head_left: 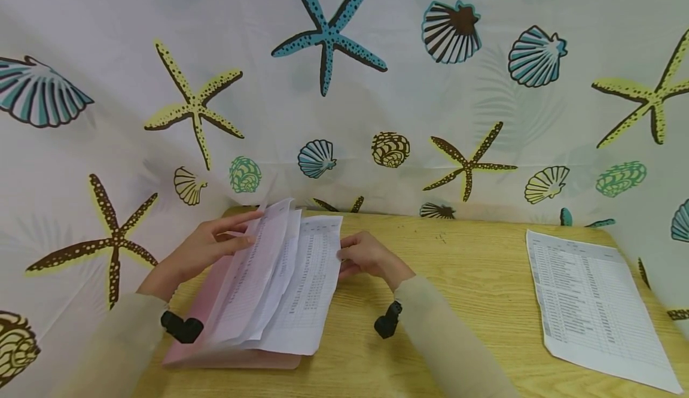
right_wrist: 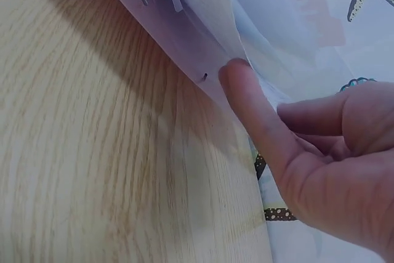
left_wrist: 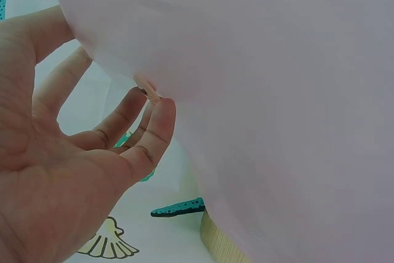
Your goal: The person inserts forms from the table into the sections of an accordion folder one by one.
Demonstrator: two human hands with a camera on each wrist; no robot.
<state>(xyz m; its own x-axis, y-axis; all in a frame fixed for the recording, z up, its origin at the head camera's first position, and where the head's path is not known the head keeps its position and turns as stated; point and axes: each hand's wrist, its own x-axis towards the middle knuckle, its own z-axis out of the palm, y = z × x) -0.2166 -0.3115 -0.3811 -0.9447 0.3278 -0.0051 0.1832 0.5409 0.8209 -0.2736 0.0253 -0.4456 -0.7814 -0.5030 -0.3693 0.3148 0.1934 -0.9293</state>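
Note:
A pink folder lies on the table at the left, with several printed sheets in it. Some sheets stand raised and fanned, while the rightmost one faces up toward the head camera. My left hand pinches the upper left edge of the folder's pale pink cover, thumb and fingertips meeting at that edge in the left wrist view. On the other side, my right hand holds the right edge of the sheets. In the right wrist view its thumb presses the paper edge, with the other fingers partly hidden behind.
A separate printed sheet lies flat on the wooden table at the right. A white curtain with starfish and shells hangs behind and along both sides of the table. Each wrist carries a small black camera.

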